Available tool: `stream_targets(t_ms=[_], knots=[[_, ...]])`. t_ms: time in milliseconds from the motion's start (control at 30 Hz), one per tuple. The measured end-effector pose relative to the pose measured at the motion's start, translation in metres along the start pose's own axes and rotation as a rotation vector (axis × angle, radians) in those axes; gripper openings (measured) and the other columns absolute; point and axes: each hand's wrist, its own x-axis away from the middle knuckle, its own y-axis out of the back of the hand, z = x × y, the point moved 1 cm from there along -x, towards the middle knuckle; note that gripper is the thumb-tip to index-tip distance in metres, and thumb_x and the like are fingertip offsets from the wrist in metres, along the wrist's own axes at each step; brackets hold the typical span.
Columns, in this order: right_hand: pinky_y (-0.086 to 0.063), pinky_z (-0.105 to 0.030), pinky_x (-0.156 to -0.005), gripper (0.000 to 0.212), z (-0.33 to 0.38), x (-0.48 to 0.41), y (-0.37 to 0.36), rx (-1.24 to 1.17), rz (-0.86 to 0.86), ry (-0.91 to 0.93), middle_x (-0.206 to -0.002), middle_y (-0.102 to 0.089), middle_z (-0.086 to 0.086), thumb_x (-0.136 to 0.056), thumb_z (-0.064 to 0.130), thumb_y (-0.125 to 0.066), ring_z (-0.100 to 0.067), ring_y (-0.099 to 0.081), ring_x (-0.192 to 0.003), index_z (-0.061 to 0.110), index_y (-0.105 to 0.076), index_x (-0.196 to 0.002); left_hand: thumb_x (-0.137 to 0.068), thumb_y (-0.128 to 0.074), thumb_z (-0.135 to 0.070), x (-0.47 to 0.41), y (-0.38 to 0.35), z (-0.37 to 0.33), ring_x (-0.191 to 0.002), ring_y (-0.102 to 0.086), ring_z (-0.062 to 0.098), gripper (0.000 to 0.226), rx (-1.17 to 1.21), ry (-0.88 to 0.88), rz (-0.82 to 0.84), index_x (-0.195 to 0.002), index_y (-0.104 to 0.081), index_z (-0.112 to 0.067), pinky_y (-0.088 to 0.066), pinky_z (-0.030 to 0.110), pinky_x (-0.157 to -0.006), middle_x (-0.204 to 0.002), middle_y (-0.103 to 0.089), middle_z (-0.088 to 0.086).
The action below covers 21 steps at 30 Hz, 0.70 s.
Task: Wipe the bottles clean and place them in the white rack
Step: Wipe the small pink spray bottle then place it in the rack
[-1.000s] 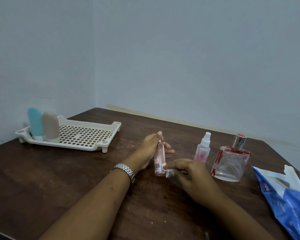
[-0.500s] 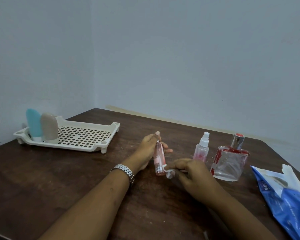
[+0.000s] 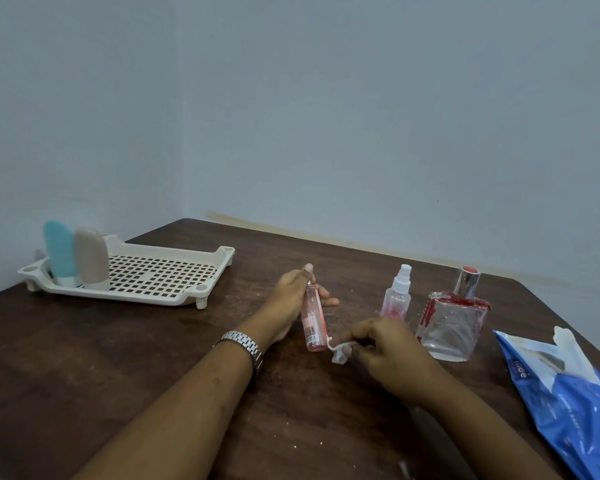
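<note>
Bottle [image 3: 313, 317] more tilted, between left fingers [image 3: 307, 269]

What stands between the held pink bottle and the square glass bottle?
In the head view, the spray bottle stands between them; the right hand with its wipe also crosses that stretch.

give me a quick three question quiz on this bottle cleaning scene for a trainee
1. True or false: the blue bottle and the beige bottle stand in the white rack.
2. Which hand grips the pink bottle? A left, B right, C neither.
3. Fill in: the right hand pinches a white ____ against the pink bottle's lower end.
Key: 1 true; 2 A, the left hand; 3 wipe.
</note>
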Motion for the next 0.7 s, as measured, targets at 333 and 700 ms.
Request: stream_targets(t_ms=[333, 700], knots=[[-0.043, -0.004, -0.068, 0.022, -0.003, -0.002, -0.004, -0.016, -0.138, -0.004, -0.108, -0.066, 0.015, -0.092, 0.014, -0.056, 0.008, -0.056, -0.086, 0.025, -0.067, -0.108, -0.102, -0.038, -0.033, 0.001, -0.003, 0.001, -0.068, -0.071, 0.020, 0.028, -0.044, -0.014, -0.014, -0.085, -0.046, -0.012, -0.054, 0.035, -0.073, -0.066, -0.065, 0.001], [-0.044, -0.006, -0.077, 0.027, -0.003, 0.000, -0.008, -0.009, -0.130, 0.021, -0.116, -0.063, 0.013, -0.092, 0.013, -0.055, 0.004, -0.056, -0.094, 0.027, -0.066, -0.113, -0.102, -0.037, -0.032, 0.002, -0.002, 0.001, -0.068, -0.071, 0.019, 0.028, -0.050, -0.033, -0.032, -0.085, -0.046, -0.011, -0.055, 0.031, -0.068, -0.067, -0.064, 0.003]])
